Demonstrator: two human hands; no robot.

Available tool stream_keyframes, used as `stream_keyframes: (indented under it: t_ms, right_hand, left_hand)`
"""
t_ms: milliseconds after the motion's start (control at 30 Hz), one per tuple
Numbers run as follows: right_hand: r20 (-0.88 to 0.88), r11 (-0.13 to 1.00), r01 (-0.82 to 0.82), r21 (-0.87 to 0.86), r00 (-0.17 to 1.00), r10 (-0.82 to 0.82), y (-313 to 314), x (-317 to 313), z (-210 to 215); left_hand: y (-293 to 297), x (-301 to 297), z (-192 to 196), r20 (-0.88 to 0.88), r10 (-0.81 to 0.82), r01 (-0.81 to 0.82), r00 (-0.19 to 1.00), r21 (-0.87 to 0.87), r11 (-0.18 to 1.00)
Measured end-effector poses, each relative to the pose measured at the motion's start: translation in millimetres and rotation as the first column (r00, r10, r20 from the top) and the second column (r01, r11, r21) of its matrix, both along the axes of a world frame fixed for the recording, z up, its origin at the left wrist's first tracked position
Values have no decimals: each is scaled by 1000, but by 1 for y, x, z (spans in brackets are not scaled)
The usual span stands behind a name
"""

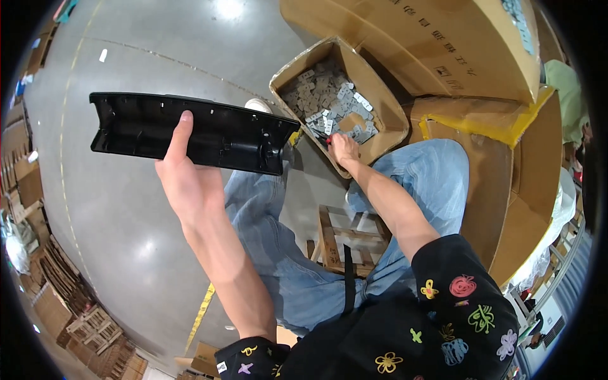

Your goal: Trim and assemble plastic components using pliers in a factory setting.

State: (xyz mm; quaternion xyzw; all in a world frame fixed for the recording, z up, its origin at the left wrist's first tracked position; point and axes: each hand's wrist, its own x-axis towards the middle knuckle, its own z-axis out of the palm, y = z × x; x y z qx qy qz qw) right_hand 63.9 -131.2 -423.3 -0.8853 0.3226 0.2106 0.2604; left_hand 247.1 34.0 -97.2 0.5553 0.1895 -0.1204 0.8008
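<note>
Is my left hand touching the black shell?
Touching: the head view shows the left hand holding the black shell, thumb over its inner face.

The black shell (244, 136) is looking like smooth plastic with a soft sheen. The small grey pieces (316, 92) are showing faintly shiny faces, metal or plastic being impossible to tell. The box (385, 111) is presenting matt cardboard; glossy yellow tape (519, 132) is gleaming on a carton (491, 171). The polished floor (145, 209) is reflecting light. The jeans (434, 171) are showing matt denim, the low frame (328, 237) bare wood.
</note>
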Motion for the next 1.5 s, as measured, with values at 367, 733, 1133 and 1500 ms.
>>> stream_keyframes:
  t_ms: [367, 733, 1133, 1500]
  right_hand:
    - [-258, 996, 83, 27, 963, -73, 1, -10, 22]
    - [-40, 976, 134, 172, 991, -129, 1, -1, -26]
    - [5, 950, 276, 144, 960, -279, -12, -17, -33]
    - [-79, 776, 579, 248, 811, -580, -28, -27, -71]
  left_hand:
    - [-11, -22, -12, -6, -10, 9, 1000, -110, 994]
    - [-2, 1, 10, -43, 16, -15, 999, 13, 1000]
    - [-14, -2, 12, -49, -17, 19, 999, 48, 999]
    - [-5, -1, 7, -21, -56, 56, 998, 1, 998]
